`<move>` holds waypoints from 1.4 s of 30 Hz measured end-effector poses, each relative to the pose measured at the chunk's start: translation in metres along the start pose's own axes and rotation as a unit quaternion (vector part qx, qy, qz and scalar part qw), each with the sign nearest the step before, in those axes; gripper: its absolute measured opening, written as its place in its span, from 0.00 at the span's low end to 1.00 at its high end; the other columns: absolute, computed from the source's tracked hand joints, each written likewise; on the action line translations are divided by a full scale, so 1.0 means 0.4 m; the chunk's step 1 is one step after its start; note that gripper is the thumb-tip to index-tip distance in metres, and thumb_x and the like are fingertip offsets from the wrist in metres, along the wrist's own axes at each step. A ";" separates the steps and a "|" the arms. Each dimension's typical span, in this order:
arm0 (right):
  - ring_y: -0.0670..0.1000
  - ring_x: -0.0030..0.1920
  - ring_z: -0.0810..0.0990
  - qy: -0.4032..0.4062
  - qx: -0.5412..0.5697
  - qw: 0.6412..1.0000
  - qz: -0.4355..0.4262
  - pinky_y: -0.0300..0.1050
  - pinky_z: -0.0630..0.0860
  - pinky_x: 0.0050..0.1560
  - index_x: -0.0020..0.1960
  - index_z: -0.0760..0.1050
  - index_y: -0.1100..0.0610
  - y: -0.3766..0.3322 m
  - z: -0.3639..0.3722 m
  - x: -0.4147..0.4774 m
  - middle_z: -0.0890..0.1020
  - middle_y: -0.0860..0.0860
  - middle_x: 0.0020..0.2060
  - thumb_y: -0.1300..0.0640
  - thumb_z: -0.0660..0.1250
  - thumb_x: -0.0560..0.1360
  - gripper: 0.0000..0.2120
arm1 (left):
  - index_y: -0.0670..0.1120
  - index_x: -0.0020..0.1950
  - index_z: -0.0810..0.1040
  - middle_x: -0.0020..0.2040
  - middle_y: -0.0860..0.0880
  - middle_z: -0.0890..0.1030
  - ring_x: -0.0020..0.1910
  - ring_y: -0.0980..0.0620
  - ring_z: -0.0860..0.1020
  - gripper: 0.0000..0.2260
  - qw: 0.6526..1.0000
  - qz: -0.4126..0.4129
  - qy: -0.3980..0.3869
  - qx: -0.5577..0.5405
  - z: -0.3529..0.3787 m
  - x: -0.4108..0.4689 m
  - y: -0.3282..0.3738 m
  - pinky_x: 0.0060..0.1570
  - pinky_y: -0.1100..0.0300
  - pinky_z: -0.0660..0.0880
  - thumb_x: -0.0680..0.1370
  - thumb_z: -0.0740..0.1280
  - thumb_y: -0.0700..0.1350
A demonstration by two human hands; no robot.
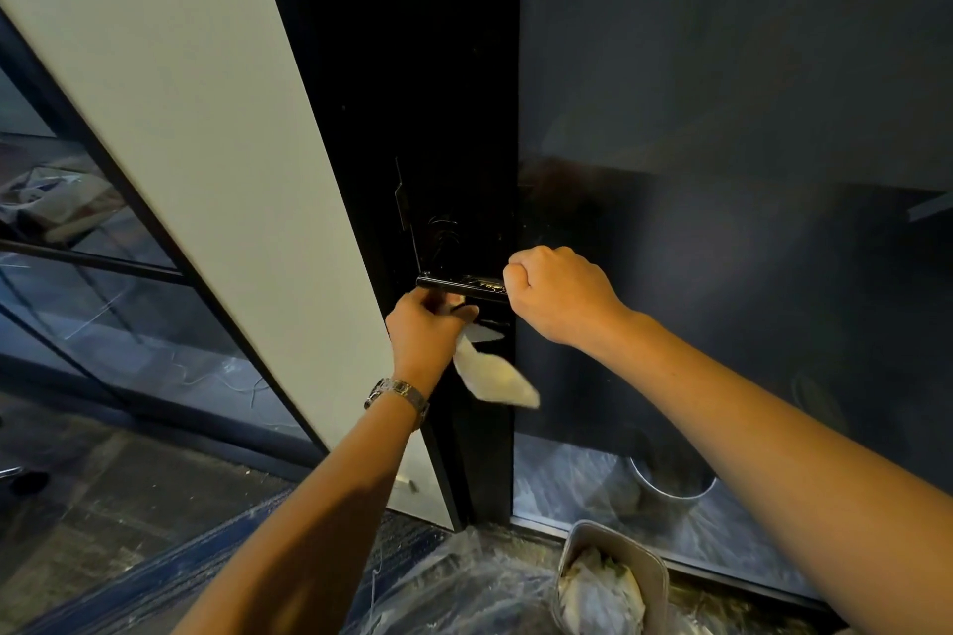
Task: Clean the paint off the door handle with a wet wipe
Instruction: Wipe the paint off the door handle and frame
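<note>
Nearest, on the plastic-covered floor (454,583), a bin (655,578) of used wipes sits below the right forearm, likely kept there for spent cloths. Higher, the left hand (420,333), a watch (397,397) on its wrist, pinches the wet wipe (492,376) against the underside of the door handle (454,283), the loose tail hanging down and to the right. The right hand (554,294) is a closed fist around the handle's right end, probably steadying it for the rubbing; the handle lies level, its long axis left to right across the dark door (438,93).
</note>
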State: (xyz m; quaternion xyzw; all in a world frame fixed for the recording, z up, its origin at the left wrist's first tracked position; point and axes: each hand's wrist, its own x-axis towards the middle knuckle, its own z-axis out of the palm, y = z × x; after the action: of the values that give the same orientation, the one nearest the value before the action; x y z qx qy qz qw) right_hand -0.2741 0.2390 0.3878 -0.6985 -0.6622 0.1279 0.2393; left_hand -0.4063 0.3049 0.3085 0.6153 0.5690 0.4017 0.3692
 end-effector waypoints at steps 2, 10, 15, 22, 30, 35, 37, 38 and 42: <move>0.51 0.30 0.69 0.000 0.001 1.000 -0.003 0.46 0.66 0.33 0.32 0.66 0.56 -0.001 -0.001 -0.001 0.69 0.50 0.28 0.58 0.52 0.78 0.16 | 0.38 0.48 0.78 0.42 0.42 0.80 0.39 0.49 0.78 0.14 0.983 -0.123 -0.043 -0.128 -0.001 0.004 -0.010 0.39 0.60 0.76 0.68 0.75 0.42; 0.52 0.33 0.71 0.001 0.002 1.000 -0.002 0.46 0.68 0.35 0.38 0.72 0.59 0.000 0.002 0.000 0.70 0.49 0.29 0.59 0.52 0.78 0.15 | 0.38 0.57 0.76 0.54 0.38 0.80 0.48 0.43 0.79 0.17 0.941 -0.223 -0.015 -0.254 0.030 -0.016 -0.006 0.48 0.53 0.78 0.69 0.72 0.37; 0.50 0.31 0.71 -0.001 0.002 1.000 -0.012 0.43 0.66 0.32 0.32 0.66 0.54 0.009 0.004 0.001 0.70 0.48 0.29 0.57 0.51 0.78 0.16 | 0.40 0.60 0.74 0.57 0.46 0.78 0.56 0.50 0.76 0.17 0.998 0.028 0.048 0.006 0.021 -0.052 0.008 0.55 0.64 0.70 0.72 0.70 0.38; 0.50 0.30 0.70 -0.001 0.005 1.000 -0.019 0.44 0.66 0.32 0.31 0.65 0.52 0.013 0.007 0.006 0.70 0.48 0.28 0.57 0.51 0.78 0.17 | 0.39 0.61 0.76 0.61 0.39 0.74 0.57 0.40 0.76 0.15 0.917 0.302 -0.039 0.257 -0.024 -0.015 -0.045 0.56 0.61 0.69 0.75 0.65 0.35; 0.48 0.30 0.70 -0.003 0.007 1.000 -0.023 0.43 0.66 0.32 0.31 0.64 0.49 0.013 0.005 0.007 0.69 0.47 0.28 0.57 0.51 0.79 0.18 | 0.40 0.59 0.78 0.63 0.40 0.74 0.56 0.40 0.76 0.14 0.826 0.411 -0.152 0.355 -0.085 0.034 -0.031 0.54 0.57 0.75 0.73 0.68 0.36; 0.48 0.30 0.70 0.006 -0.002 1.000 -0.015 0.44 0.67 0.33 0.30 0.64 0.51 0.004 0.003 0.003 0.69 0.47 0.28 0.57 0.51 0.79 0.18 | 0.40 0.56 0.79 0.62 0.43 0.75 0.60 0.46 0.73 0.11 0.904 0.304 -0.099 0.285 -0.044 -0.014 -0.003 0.59 0.64 0.65 0.77 0.63 0.42; 0.49 0.30 0.69 0.005 -0.003 1.000 -0.011 0.43 0.65 0.31 0.31 0.64 0.51 0.003 0.002 0.001 0.69 0.48 0.28 0.58 0.51 0.78 0.17 | 0.40 0.54 0.80 0.59 0.43 0.78 0.61 0.47 0.73 0.11 0.866 0.337 -0.167 0.330 -0.029 -0.020 0.005 0.60 0.63 0.65 0.78 0.60 0.42; 0.49 0.30 0.69 0.003 -0.003 1.000 -0.010 0.43 0.64 0.30 0.31 0.64 0.52 0.002 0.002 0.001 0.69 0.48 0.28 0.58 0.51 0.78 0.17 | 0.39 0.54 0.79 0.58 0.42 0.78 0.60 0.46 0.73 0.12 0.867 0.324 -0.179 0.334 -0.028 -0.017 0.009 0.59 0.62 0.66 0.78 0.59 0.42; 0.51 0.31 0.70 0.003 -0.003 1.000 -0.008 0.44 0.65 0.31 0.32 0.66 0.54 0.003 0.002 0.001 0.69 0.49 0.28 0.58 0.51 0.78 0.17 | 0.37 0.56 0.76 0.61 0.39 0.72 0.55 0.42 0.75 0.11 0.961 0.176 -0.035 0.213 -0.011 -0.008 0.017 0.54 0.63 0.68 0.77 0.60 0.38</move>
State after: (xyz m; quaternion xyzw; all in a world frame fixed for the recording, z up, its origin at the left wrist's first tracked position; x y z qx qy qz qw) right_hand -0.2735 0.2394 0.3865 -0.6943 -0.6673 0.1221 0.2405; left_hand -0.4075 0.3012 0.3163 0.7836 0.5110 0.3082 0.1731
